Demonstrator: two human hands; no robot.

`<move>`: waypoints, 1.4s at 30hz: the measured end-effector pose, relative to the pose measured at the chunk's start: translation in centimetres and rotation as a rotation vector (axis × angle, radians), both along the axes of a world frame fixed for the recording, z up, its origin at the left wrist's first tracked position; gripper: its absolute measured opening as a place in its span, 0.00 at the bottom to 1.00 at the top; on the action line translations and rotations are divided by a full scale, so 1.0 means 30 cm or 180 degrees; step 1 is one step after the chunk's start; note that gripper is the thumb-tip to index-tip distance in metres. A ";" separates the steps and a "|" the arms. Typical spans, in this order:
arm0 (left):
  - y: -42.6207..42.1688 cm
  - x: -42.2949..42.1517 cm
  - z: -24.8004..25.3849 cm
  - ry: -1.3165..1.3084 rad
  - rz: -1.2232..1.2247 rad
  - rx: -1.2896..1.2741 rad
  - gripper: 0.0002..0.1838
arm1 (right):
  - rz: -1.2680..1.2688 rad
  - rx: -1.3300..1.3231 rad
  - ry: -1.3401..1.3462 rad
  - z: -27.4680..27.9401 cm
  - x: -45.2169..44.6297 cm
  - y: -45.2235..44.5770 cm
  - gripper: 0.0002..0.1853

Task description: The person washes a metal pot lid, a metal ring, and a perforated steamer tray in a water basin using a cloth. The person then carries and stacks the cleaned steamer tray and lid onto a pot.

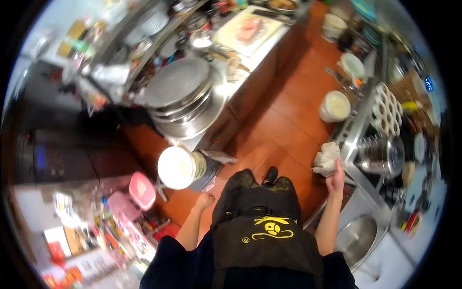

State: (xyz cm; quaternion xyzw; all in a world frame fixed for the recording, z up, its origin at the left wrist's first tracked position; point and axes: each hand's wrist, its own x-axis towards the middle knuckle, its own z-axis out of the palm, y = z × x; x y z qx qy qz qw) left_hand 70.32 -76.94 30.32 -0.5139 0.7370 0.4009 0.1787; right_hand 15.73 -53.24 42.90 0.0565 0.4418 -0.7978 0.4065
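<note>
My right hand (335, 181) is closed on a crumpled whitish cloth (327, 159), held out at the right beside the edge of the steel counter. Only part of its fingers shows against the cloth. My left hand (206, 200) hangs low on the other side of my dark apron (267, 241), its fingers curled in and nothing visible in them. Just beyond it stands a white bucket (177, 167) with a pale top.
Stacked metal bowls and trays (178, 86) sit on the left counter, with a cutting board (248, 31) behind. At right are a white tub (335, 106), a steel pot (382, 156) and a sink basin (357, 238). A pink chair (126, 208) stands at left.
</note>
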 end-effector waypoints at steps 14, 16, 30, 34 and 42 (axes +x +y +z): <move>-0.313 -0.199 -0.304 0.0118 -0.0544 0.1789 0.07 | -0.2711 0.0398 -0.0501 0.099 1.079 0.796 0.25; -0.237 -0.332 -0.353 -0.0318 -0.2413 0.0987 0.04 | -0.3174 0.0422 -0.0653 0.029 1.373 1.034 0.27; 0.321 -0.736 -0.215 -0.0099 -0.3239 0.1395 0.07 | -0.4859 -0.0202 -0.0944 0.060 2.138 1.090 0.21; 0.460 -0.682 -0.196 -0.0343 -0.3781 0.1552 0.08 | -0.5488 -0.0196 -0.0880 -0.021 2.306 1.124 0.21; 0.556 -0.727 -0.187 -0.0654 -0.5151 0.1656 0.12 | -0.6029 0.0145 -0.0984 0.126 2.513 0.946 0.24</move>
